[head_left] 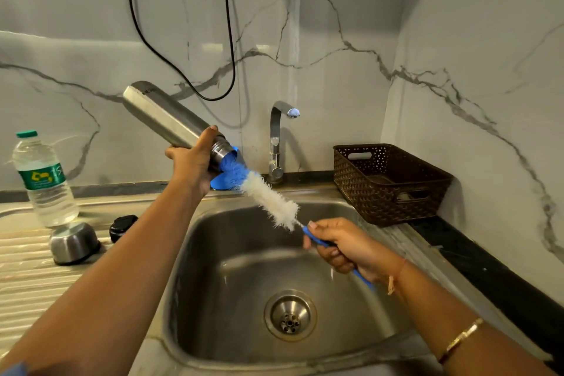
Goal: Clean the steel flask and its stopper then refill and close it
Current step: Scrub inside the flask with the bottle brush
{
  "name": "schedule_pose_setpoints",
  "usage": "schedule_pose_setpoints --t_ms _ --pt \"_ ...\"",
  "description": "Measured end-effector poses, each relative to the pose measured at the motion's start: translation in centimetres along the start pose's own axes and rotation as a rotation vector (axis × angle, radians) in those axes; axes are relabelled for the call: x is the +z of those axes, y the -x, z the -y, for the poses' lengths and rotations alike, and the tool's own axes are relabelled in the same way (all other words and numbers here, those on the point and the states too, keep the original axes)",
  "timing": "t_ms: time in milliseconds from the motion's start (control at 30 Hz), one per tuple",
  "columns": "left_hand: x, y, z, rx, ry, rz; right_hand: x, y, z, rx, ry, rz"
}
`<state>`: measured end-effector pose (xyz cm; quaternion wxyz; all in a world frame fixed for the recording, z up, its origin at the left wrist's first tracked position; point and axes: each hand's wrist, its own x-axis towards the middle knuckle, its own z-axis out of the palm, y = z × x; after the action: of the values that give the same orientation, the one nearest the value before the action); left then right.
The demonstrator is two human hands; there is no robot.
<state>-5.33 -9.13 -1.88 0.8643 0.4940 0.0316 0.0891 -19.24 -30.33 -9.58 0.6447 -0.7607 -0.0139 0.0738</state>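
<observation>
My left hand (195, 162) grips the steel flask (164, 117) near its neck and holds it tilted over the sink, mouth pointing down to the right. A bottle brush (268, 195) with blue and white bristles has its blue tip at the flask's mouth. My right hand (345, 247) holds the brush's blue handle above the basin. On the draining board to the left stand the flask's steel cap (74, 243) and the black stopper (122, 226). A plastic water bottle (44, 180) with a green cap stands behind them.
The steel sink (244, 268) has a drain at its middle. A chrome tap (276, 140) rises behind it. A brown plastic basket (387, 183) sits on the counter at the right. A black cable (183, 73) hangs on the marble wall. A blue object (219, 181) lies behind the brush.
</observation>
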Motion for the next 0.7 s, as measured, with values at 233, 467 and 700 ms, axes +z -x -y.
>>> schedule_pose_setpoints --t_ms 233,467,700 --pt "-0.2 -0.3 -0.3 -0.009 0.012 -0.048 -0.2 -0.5 -2.4 -0.627 1.386 -0.633" --pt "-2.0 -1.5 -1.9 0.035 0.039 -0.133 -3.4 1.3 -1.9 0.048 0.037 0.020" --pt "-2.4 -1.0 -1.3 0.036 -0.052 -0.076 -3.0 -0.3 -3.8 -0.058 0.549 -0.338"
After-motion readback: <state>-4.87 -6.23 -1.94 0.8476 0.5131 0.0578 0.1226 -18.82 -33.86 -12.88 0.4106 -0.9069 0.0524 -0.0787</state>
